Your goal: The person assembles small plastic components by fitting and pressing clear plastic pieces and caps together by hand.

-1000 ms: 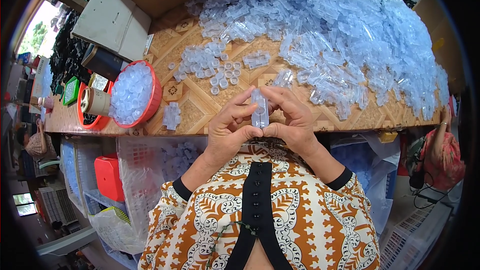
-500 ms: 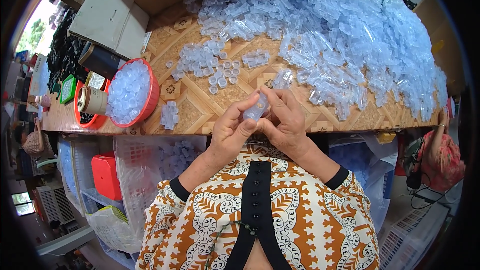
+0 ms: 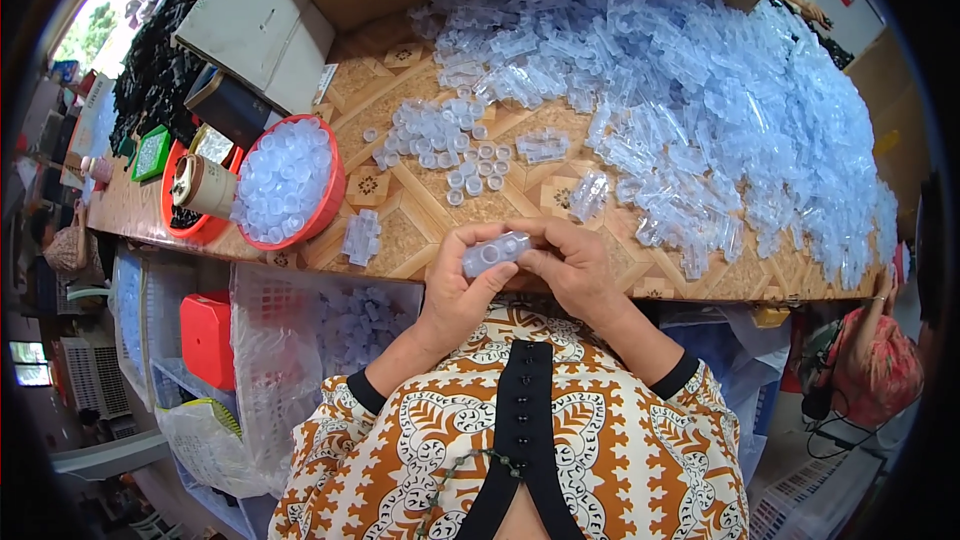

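Observation:
Between my two hands, just over the table's front edge, is a clear plastic piece (image 3: 492, 254) lying nearly level, with a round opening facing up. My left hand (image 3: 453, 288) pinches its left end between thumb and fingers. At the other end, the fingers and thumb of my right hand (image 3: 578, 268) close on it. Beyond my hands, small clear round caps (image 3: 432, 130) lie in a loose cluster, some standing in short rows. Similar clear plastic pieces rest nearby: one behind (image 3: 543, 145), one to the right (image 3: 590, 195) and one to the left (image 3: 361, 237).
A large heap of clear plastic pieces (image 3: 650, 90) covers the back and right of the table. At left stand a red bowl (image 3: 336, 180) full of caps, a beige cup (image 3: 207, 186) and a white box (image 3: 255, 30). Below the edge are a red container (image 3: 207, 340) and crates.
The plastic piece has turned from steeply tilted to nearly level, its round opening now upward. My hands have lowered slightly toward me. The whole view has shifted a little.

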